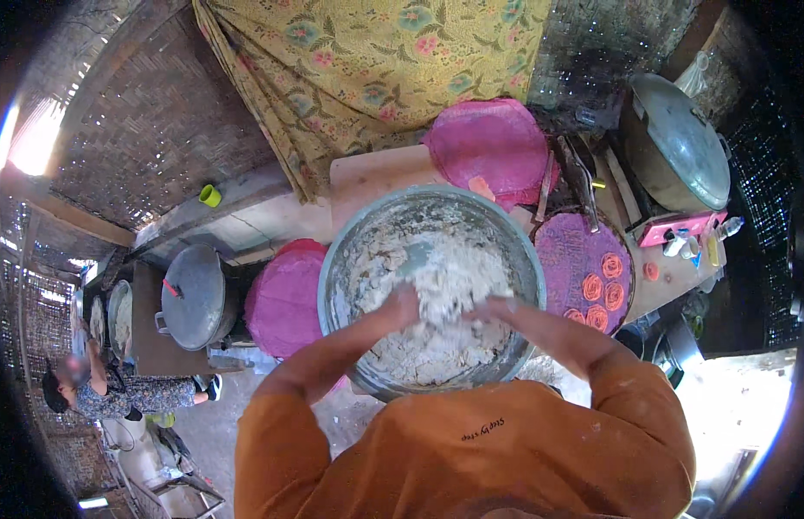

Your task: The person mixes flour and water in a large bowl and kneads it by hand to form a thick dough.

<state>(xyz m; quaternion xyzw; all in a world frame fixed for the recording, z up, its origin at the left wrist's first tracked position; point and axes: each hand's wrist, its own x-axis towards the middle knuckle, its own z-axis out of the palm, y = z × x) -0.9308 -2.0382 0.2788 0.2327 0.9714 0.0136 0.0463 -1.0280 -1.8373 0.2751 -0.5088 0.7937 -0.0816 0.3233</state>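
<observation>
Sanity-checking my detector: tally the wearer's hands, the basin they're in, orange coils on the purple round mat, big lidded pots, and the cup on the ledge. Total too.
Hands: 2
Basin: 1
Orange coils: 5
Lidded pots: 2
Yellow-green cup: 1
Total: 11

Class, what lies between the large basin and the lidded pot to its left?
In the head view, a round pink disc lies between the large basin and the lidded pot.
</observation>
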